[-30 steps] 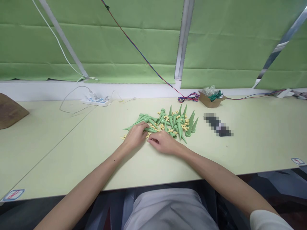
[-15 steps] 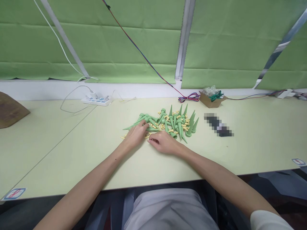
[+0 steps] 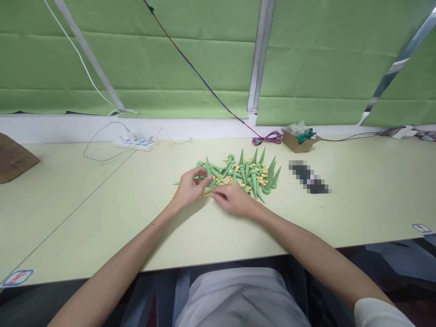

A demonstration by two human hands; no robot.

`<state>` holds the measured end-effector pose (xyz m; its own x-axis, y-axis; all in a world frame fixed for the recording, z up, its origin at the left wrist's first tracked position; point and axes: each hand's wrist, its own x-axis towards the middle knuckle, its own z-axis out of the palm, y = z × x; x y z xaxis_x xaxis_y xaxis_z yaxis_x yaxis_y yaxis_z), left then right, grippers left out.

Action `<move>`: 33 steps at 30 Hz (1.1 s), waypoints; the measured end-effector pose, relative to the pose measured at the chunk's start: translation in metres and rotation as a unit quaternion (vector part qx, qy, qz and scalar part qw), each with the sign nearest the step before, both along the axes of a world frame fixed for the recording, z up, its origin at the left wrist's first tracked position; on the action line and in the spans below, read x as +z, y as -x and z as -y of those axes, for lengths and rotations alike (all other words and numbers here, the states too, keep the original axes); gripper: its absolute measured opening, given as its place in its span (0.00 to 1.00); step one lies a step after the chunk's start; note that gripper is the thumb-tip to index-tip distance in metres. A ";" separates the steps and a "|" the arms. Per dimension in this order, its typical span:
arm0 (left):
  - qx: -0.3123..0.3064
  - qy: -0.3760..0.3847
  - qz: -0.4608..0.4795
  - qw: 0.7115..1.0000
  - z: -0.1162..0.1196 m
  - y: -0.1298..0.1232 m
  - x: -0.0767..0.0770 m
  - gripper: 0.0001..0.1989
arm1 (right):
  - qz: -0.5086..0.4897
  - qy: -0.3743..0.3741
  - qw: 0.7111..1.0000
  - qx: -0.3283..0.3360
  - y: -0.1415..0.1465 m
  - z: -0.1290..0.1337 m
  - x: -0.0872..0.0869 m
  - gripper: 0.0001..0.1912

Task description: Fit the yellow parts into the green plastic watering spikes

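Note:
My left hand (image 3: 189, 187) grips a green plastic spike (image 3: 209, 170) between thumb and fingers, its pointed end up. Close beside it on the right, my right hand (image 3: 235, 199) is closed, thumb against fingertips; whatever it may hold is too small to make out. Behind both hands lies a loose pile of green cone-shaped spikes (image 3: 253, 177) mixed with small yellow pieces (image 3: 263, 180). A few of the spikes stand point up on their wide ends, and others lie on their sides. My hands cover part of the pile's near left side.
Right of the pile lies a dark pixelated item (image 3: 309, 177). Toward the wall are a small cardboard box (image 3: 299, 144) holding clear plastic and green material, a coiled red-blue wire (image 3: 267, 138) and a white power strip (image 3: 136, 144). A brown object (image 3: 15, 159) sits far left on the table (image 3: 102, 218).
My left hand has drawn slightly back and left from the pile and now holds a green spike upright. My right hand stays closed in nearly the same place.

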<state>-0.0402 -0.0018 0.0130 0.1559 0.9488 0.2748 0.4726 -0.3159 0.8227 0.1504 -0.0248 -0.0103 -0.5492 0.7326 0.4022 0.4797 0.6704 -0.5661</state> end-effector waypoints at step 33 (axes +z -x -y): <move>-0.114 0.211 0.029 0.970 0.013 -0.015 -0.003 0.20 | -0.098 -0.018 0.982 -0.158 -0.016 -0.020 0.002 0.22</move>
